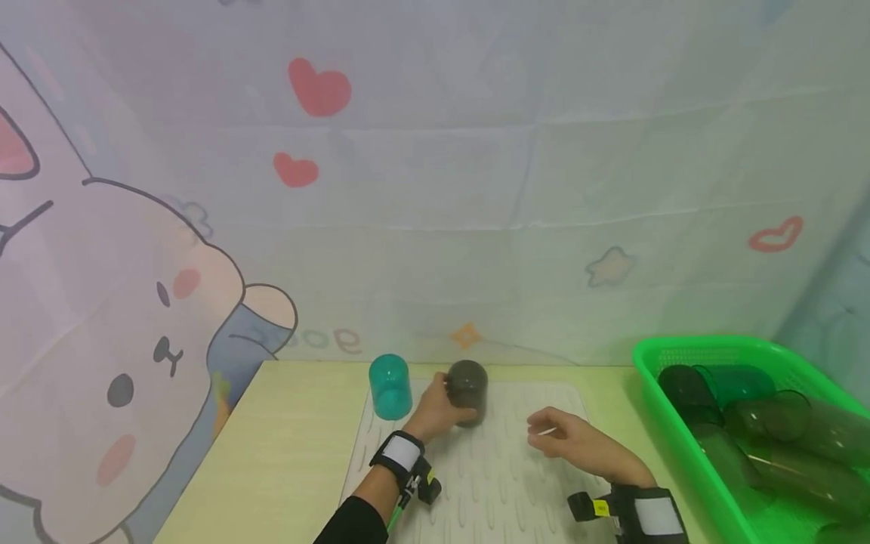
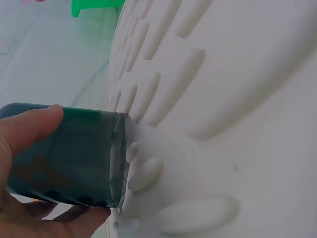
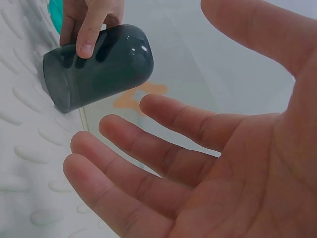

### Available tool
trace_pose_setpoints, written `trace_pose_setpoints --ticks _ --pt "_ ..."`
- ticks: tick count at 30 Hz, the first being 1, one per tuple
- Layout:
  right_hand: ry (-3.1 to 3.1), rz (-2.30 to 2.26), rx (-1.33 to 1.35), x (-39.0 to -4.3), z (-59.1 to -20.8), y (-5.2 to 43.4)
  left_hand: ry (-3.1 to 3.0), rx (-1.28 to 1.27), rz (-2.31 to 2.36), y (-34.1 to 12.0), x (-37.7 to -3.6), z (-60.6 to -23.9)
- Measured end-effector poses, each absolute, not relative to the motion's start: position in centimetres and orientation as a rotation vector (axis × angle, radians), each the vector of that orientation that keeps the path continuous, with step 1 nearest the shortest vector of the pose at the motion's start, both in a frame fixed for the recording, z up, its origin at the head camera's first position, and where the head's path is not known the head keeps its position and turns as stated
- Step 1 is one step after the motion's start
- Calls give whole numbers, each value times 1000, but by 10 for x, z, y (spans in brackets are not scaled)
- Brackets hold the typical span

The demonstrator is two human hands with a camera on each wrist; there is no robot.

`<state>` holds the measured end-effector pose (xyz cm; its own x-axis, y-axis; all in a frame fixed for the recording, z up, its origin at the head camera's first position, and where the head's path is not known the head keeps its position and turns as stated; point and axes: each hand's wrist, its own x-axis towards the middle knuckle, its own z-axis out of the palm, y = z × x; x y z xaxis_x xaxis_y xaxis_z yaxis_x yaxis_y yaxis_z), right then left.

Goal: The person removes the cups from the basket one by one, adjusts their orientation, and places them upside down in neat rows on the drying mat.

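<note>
The left hand's fingers (image 2: pixel 29 126) are curled round a dark tumbler (image 1: pixel 467 391), thumb on one side and the others underneath, with the left hand (image 1: pixel 435 412) reaching in from the near side. The tumbler stands mouth-down, its rim touching the ribbed white drying mat (image 1: pixel 489 483) near the mat's far edge. Just beside it, to the left, 1 teal tumbler (image 1: pixel 390 386) already stands inverted on the same mat. The right hand (image 1: pixel 578 442) hangs apart, its fingers (image 3: pixel 148 163) spread loose and holding nothing.

This looks like the setting-down step, the tumbler seated but not yet released. The next move calls for easing the grip without tipping it, while the free hand is placed to reach the green basket (image 1: pixel 652 359) on the tabletop (image 1: pixel 285 446), where more dark tumblers (image 1: pixel 748 423) lie.
</note>
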<state>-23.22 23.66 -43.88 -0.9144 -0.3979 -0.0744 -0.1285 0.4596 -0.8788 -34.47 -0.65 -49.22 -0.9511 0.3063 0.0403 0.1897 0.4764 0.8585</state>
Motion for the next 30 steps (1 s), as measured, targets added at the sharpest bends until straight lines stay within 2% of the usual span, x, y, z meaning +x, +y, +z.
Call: trace_pose_setpoints --ticks 10,18,30 --pt "2415 -1427 -435 -228 -437 225 2630 440 1437 -15 -338 -484" --pt "2549 -1264 -415 -224 -424 218 2761 630 1244 -31 -318 -459" --pt "2701 -950 -582 -234 -366 216 2902 783 764 -66 -287 -423"
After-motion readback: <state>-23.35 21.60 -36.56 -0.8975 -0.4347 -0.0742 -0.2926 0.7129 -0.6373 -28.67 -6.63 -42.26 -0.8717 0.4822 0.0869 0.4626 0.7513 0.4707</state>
